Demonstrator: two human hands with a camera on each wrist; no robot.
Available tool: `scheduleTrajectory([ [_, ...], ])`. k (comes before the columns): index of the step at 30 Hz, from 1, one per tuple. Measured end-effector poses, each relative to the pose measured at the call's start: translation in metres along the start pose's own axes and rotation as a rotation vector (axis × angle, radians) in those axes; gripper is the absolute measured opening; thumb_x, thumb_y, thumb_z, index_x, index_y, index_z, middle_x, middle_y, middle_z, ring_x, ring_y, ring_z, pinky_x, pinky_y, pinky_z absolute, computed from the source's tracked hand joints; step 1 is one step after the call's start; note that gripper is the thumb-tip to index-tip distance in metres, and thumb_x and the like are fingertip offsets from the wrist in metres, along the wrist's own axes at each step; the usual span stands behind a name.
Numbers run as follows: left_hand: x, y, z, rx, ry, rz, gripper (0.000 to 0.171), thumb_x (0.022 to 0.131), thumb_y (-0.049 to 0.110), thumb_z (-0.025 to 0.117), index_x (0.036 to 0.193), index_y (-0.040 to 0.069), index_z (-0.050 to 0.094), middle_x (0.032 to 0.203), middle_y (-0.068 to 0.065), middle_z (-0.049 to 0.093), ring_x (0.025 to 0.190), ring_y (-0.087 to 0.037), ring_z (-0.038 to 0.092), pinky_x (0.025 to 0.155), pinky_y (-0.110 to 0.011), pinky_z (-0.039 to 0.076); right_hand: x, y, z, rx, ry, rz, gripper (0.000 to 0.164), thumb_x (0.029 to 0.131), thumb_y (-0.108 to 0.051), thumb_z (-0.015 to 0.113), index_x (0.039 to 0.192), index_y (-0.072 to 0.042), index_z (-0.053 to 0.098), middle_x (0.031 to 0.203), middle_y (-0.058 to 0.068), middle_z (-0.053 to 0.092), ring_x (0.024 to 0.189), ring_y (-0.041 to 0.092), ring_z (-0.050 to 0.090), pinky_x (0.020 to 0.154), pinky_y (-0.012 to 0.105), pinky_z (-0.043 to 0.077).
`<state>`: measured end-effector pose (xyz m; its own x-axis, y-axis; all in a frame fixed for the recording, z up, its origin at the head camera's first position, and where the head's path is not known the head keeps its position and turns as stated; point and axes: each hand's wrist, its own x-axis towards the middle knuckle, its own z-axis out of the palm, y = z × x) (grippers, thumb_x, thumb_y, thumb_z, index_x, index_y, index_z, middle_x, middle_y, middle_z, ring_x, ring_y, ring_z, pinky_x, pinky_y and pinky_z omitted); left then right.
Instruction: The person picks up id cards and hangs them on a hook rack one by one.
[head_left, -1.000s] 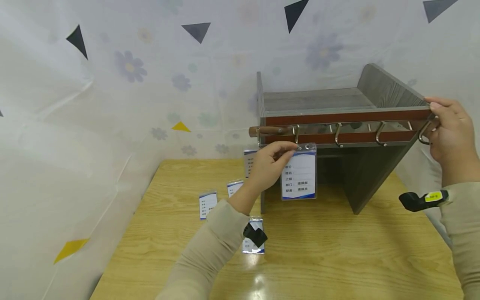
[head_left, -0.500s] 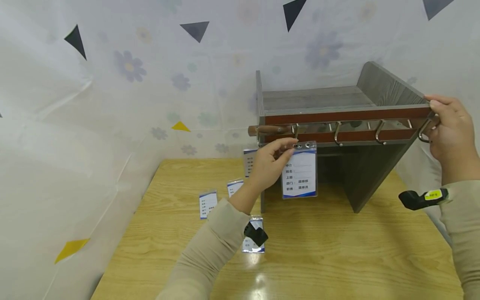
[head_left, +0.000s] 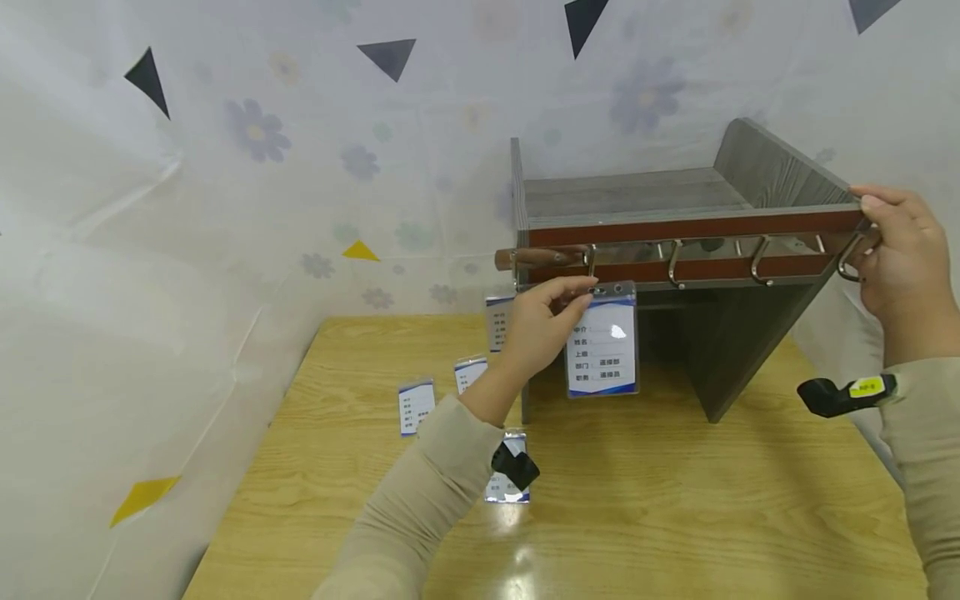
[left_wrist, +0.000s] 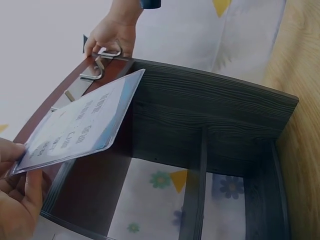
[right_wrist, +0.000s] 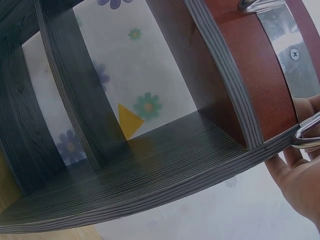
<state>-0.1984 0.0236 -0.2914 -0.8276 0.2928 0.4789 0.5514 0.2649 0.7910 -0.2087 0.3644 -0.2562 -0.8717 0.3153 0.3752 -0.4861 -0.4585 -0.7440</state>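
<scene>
My left hand [head_left: 546, 321] pinches the top left corner of a clear-sleeved name badge [head_left: 603, 350], a white card with blue edges and printed text. The badge's slotted top edge is right below the second metal hook [head_left: 592, 260] of a grey wooden rack [head_left: 697, 218] with a red-brown front. In the left wrist view, the badge [left_wrist: 82, 122] slants in front of the hooks, held between thumb and fingers. My right hand [head_left: 906, 258] grips the rack's front right corner beside the last hook [head_left: 847, 258]. Another badge [head_left: 497, 323] hangs at the rack's left end, partly hidden by my left hand.
Several more badges lie on the wooden table [head_left: 637, 508]: one at the left [head_left: 416, 407], one behind my left forearm [head_left: 470, 372], one under my wrist camera [head_left: 510, 492]. A brown wooden peg-like end [head_left: 507, 259] sticks out left of the rack. A patterned sheet [head_left: 435, 125] hangs behind.
The badge has shifted slightly to the right with my left hand, and a glare spot now shows on it. My right hand keeps its hold on the rack's corner.
</scene>
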Motion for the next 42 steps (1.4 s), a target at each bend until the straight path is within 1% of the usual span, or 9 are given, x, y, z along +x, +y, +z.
scheduleTrajectory([
  [9,-0.001,0.005,-0.003,0.019,0.001,-0.093,0.020,0.083,0.015,0.058,0.102,0.014,0.064,0.079,0.005,0.058,0.058,-0.007,0.045,0.046,-0.017,0.036,-0.002,0.002,0.001,0.009,0.003,0.002,0.021,0.082,-0.003,0.056,0.100,0.005,0.050,0.092,0.013,0.055,0.075,0.017,0.058,0.051,0.020,0.044],
  [12,-0.001,0.007,-0.003,0.017,0.007,-0.106,0.019,0.083,0.015,0.058,0.102,0.014,0.064,0.081,0.005,0.059,0.058,-0.007,0.045,0.046,-0.017,0.036,-0.002,0.003,0.003,-0.019,0.003,-0.006,0.021,0.083,-0.005,0.056,0.101,0.004,0.051,0.092,0.012,0.056,0.073,0.016,0.057,0.049,0.018,0.042],
  [16,-0.002,0.009,-0.003,0.016,0.012,-0.103,0.019,0.083,0.013,0.058,0.101,0.012,0.064,0.083,0.004,0.060,0.059,-0.006,0.046,0.047,-0.017,0.038,-0.004,0.002,0.004,-0.093,0.006,-0.023,0.021,0.084,-0.007,0.054,0.103,0.002,0.052,0.093,0.010,0.054,0.069,0.012,0.053,0.044,0.016,0.035],
  [19,-0.002,0.010,-0.002,0.031,0.012,-0.090,0.020,0.083,0.014,0.058,0.102,0.013,0.064,0.084,0.004,0.060,0.059,-0.006,0.047,0.047,-0.017,0.038,-0.004,0.001,0.004,-0.082,0.013,-0.026,0.021,0.084,-0.007,0.055,0.102,0.003,0.052,0.091,0.011,0.054,0.065,0.012,0.051,0.040,0.016,0.030],
  [23,-0.002,0.010,0.000,0.053,0.017,-0.061,0.020,0.084,0.014,0.057,0.103,0.013,0.063,0.087,0.003,0.060,0.058,-0.006,0.046,0.047,-0.017,0.037,-0.005,0.000,0.003,-0.033,0.020,-0.027,0.020,0.083,-0.005,0.056,0.100,0.005,0.052,0.089,0.012,0.056,0.064,0.013,0.054,0.039,0.017,0.030],
  [28,-0.002,0.008,0.003,0.057,0.034,-0.029,0.020,0.083,0.012,0.057,0.102,0.011,0.063,0.087,0.002,0.061,0.059,-0.006,0.046,0.048,-0.016,0.038,-0.005,0.000,0.002,-0.043,0.022,-0.035,0.018,0.084,-0.005,0.054,0.099,0.005,0.052,0.087,0.012,0.058,0.061,0.013,0.055,0.037,0.016,0.028],
  [31,-0.002,0.007,0.003,0.063,0.037,-0.014,0.020,0.084,0.011,0.057,0.103,0.010,0.063,0.088,0.001,0.061,0.057,-0.006,0.046,0.047,-0.016,0.038,-0.005,-0.001,0.002,-0.021,0.030,-0.026,0.018,0.083,-0.004,0.055,0.099,0.005,0.052,0.088,0.013,0.058,0.065,0.014,0.058,0.041,0.015,0.035],
  [35,-0.003,0.004,0.003,0.061,0.037,0.005,0.020,0.084,0.011,0.056,0.103,0.009,0.063,0.089,0.000,0.061,0.057,-0.005,0.047,0.047,-0.016,0.039,-0.005,0.000,0.000,0.008,0.027,-0.016,0.019,0.082,-0.003,0.056,0.099,0.006,0.052,0.090,0.014,0.058,0.075,0.018,0.060,0.049,0.019,0.045],
  [42,-0.003,-0.001,0.005,0.083,0.058,0.081,0.020,0.084,0.009,0.056,0.102,0.006,0.062,0.093,-0.002,0.062,0.063,-0.003,0.050,0.054,-0.013,0.042,-0.006,0.001,0.000,-0.003,0.032,-0.024,0.021,0.081,-0.004,0.058,0.099,0.006,0.052,0.090,0.013,0.057,0.077,0.018,0.059,0.053,0.020,0.046],
])
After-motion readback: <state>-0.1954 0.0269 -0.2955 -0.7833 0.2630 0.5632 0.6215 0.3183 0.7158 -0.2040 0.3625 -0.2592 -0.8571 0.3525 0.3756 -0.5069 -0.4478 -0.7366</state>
